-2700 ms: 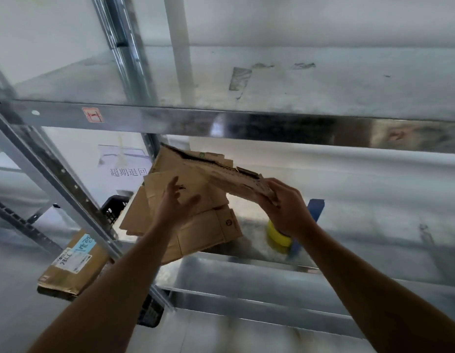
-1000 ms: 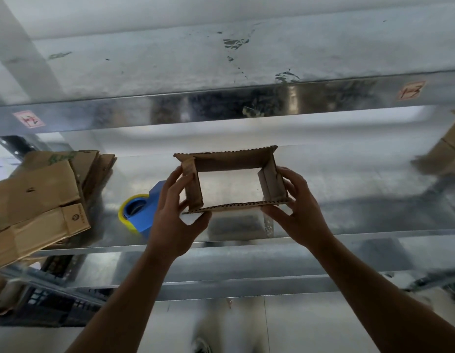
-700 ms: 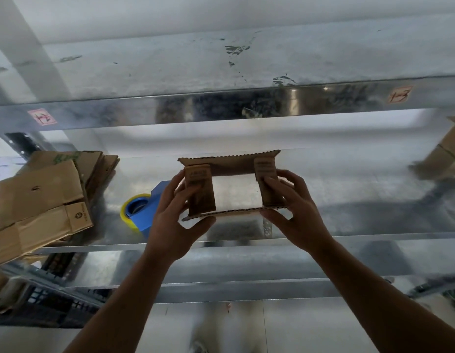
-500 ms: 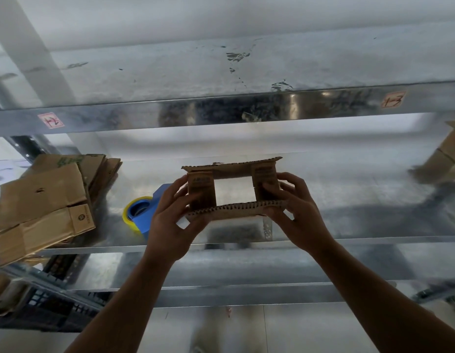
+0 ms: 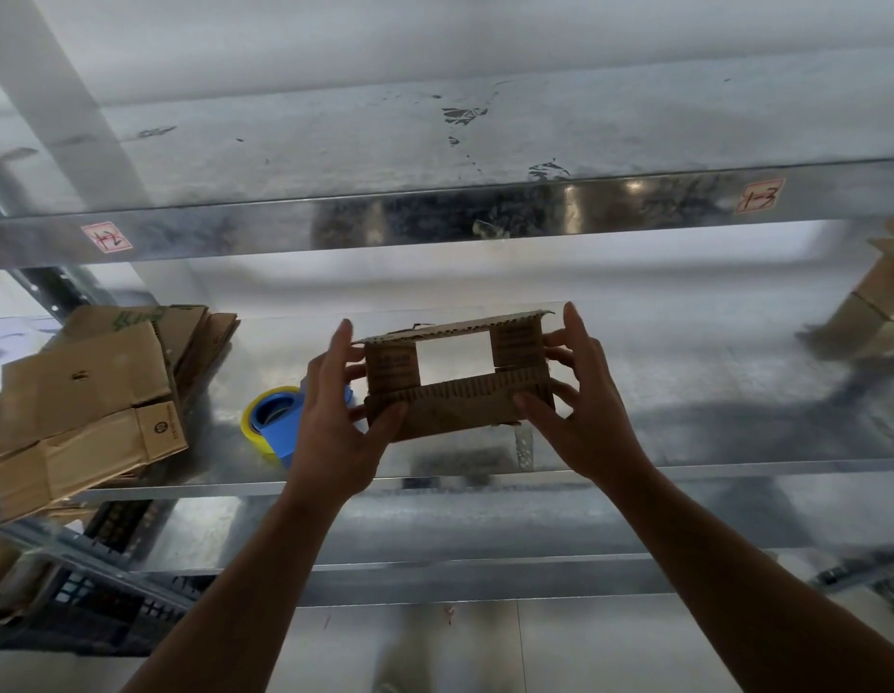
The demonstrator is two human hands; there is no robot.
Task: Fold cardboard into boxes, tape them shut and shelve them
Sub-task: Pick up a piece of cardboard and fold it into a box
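Observation:
I hold a small brown cardboard box (image 5: 457,410) above the middle metal shelf (image 5: 685,407), its open end towards me. Both side flaps are folded in and the near long flap is turned up across the lower part of the opening. My left hand (image 5: 335,422) grips the box's left end, thumb on the near flap. My right hand (image 5: 577,407) grips the right end, its thumb also on that flap. A blue tape dispenser (image 5: 275,427) with a yellow-edged roll lies on the shelf just left of my left hand.
A stack of flat cardboard blanks (image 5: 85,397) lies at the shelf's left end. Folded boxes (image 5: 880,302) stand at the far right of the shelf. An upper shelf beam (image 5: 435,222) crosses above my hands. A black crate (image 5: 85,612) sits low at left.
I took one blank from the stack, opened it into a tube, and folded both side flaps in. The near long flap has since risen across the opening.

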